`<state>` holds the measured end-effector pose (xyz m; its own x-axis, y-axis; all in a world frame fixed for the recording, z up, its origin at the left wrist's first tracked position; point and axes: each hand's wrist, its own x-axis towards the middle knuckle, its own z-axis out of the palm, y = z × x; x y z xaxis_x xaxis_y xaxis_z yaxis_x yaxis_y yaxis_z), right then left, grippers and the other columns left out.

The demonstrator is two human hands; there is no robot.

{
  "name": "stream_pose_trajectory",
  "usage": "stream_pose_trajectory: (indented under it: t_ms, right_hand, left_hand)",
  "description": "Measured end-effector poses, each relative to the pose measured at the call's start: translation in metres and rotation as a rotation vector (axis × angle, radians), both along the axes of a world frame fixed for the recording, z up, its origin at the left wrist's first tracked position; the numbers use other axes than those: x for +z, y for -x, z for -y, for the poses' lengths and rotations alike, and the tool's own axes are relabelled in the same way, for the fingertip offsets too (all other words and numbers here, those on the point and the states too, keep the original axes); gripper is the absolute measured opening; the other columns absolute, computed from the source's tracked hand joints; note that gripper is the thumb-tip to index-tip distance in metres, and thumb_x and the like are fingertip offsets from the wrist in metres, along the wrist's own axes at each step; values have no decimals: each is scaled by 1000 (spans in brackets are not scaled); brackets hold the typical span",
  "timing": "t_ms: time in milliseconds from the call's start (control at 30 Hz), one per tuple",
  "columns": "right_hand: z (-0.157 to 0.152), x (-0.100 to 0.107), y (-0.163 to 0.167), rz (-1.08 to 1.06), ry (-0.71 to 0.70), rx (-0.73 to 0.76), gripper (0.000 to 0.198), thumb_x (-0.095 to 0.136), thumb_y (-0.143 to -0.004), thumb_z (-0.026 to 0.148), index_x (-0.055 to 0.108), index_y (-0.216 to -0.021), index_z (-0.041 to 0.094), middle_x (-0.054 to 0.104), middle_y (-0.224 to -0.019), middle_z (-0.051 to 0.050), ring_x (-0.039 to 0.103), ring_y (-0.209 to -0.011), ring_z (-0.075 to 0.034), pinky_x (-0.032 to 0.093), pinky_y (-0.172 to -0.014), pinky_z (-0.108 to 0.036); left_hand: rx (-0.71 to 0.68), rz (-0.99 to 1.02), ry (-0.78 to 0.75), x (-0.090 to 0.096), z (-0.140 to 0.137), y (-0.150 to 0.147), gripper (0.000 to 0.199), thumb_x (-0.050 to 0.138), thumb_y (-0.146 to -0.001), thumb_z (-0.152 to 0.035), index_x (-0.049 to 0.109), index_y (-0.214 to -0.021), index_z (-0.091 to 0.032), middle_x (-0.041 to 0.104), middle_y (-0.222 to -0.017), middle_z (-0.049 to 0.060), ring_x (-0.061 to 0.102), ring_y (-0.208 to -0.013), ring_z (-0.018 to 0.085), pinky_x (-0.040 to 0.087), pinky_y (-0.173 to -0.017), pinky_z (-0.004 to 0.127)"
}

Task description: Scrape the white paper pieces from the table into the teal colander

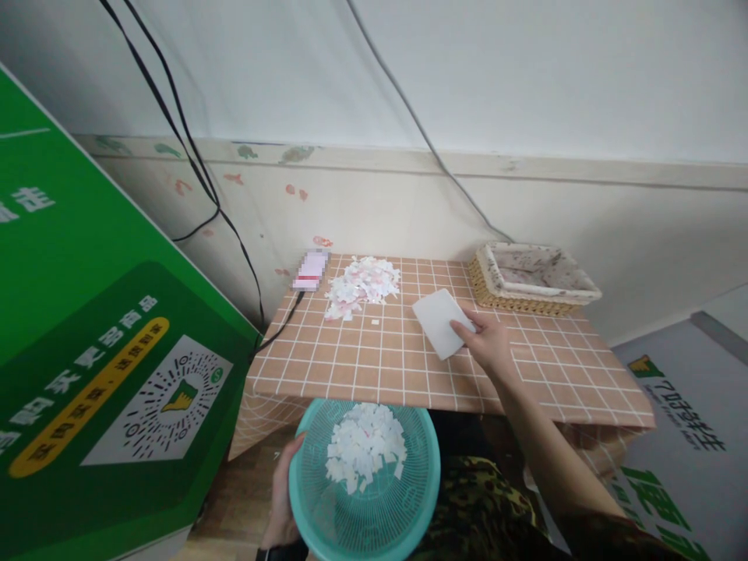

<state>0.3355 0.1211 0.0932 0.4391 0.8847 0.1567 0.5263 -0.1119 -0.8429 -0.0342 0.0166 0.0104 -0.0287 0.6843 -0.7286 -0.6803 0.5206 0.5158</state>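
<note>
My right hand (pixel 486 340) grips a flat white rectangular card (pixel 439 326) by its right edge, thumb on top, just over the checked tablecloth. At the lower left, my left hand (pixel 285 477) is wrapped round the rim of a teal plastic colander (pixel 403 506), held below the table's front edge. Torn white paper scraps (pixel 365 444) lie inside the colander. On the table, left of the card, sits a loose pile of white and pinkish paper scraps (pixel 367 282). One small scrap (pixel 375 322) lies apart in front of that pile.
A cloth-lined wicker basket (pixel 526 300) stands at the table's back right. A blurred pinkish device (pixel 312 269) with a black cable is at the back left. A green printed panel (pixel 117 327) borders the left, a grey panel (pixel 695 405) the right. Cables (pixel 175 117) hang along the wall.
</note>
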Motion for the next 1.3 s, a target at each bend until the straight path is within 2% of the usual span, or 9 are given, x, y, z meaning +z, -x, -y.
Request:
stream_pose_trajectory:
  t_ms: [67,167,333,400,567,767,933,1200,1300]
  right_hand:
    - [-11,0,22,44,-46,29,52,60,-75,44,64,-116,13,71,-99,-13,68,-81,-27,55,-67,-37]
    - [-20,-4,44,206,-82,63,38,55,-79,39,68,-108,18,71,-100,-10,67,-88,-26,53,-76,-38]
    - [-9,-4,24,279,-11,-185,43,54,-78,40,67,-110,15,72,-90,-13,68,-79,-29,52,-65,-38]
    - [-5,3,13,315,-17,-216,42,54,-78,40,68,-110,17,73,-84,-12,67,-73,-29,51,-62,-37]
    - [-26,16,28,302,-97,-106,37,50,-81,35,67,-110,19,73,-89,-9,67,-74,-25,49,-62,-32]
    - [-60,17,53,391,-41,-63,33,48,-80,27,69,-104,19,73,-82,-8,66,-71,-24,46,-62,-30]
    - [-64,26,46,418,-11,8,33,52,-78,25,70,-105,21,73,-87,-7,67,-77,-23,47,-66,-29]
    - [-93,46,35,603,31,177,36,53,-82,25,66,-115,27,72,-100,-4,67,-90,-22,46,-77,-28]
    - [-99,55,28,640,59,257,35,57,-79,24,68,-112,27,72,-98,-5,67,-90,-22,46,-77,-27]
  left_hand:
    - [-5,3,-1,0,0,0,17,69,-68,-27,69,-80,-15,74,-68,4,70,-75,26,55,-68,35]
    - [-2,-17,16,0,0,2,17,68,-69,-28,69,-79,-14,74,-70,5,70,-75,27,55,-68,36]
    - [21,-59,57,2,-2,3,17,68,-67,-26,71,-81,-15,74,-70,5,70,-76,26,55,-70,37]
    - [4,-58,73,4,-3,3,20,67,-67,-27,72,-83,-15,75,-70,5,70,-75,27,56,-70,38]
    - [-6,-86,82,2,-5,3,19,67,-67,-28,72,-82,-17,75,-71,5,70,-79,28,55,-74,40]
    - [24,-134,64,-8,-7,10,11,68,-66,-25,70,-74,-18,74,-68,4,69,-84,30,54,-78,40]
    - [34,-139,68,-9,-7,12,9,68,-65,-24,70,-72,-18,74,-65,3,69,-84,30,54,-78,40]
    - [8,-42,123,0,-7,8,25,66,-66,-26,72,-86,-14,75,-69,6,69,-83,29,54,-78,41]
    - [22,-18,143,5,-8,7,20,65,-65,-24,73,-81,-14,74,-68,7,69,-83,29,53,-79,41]
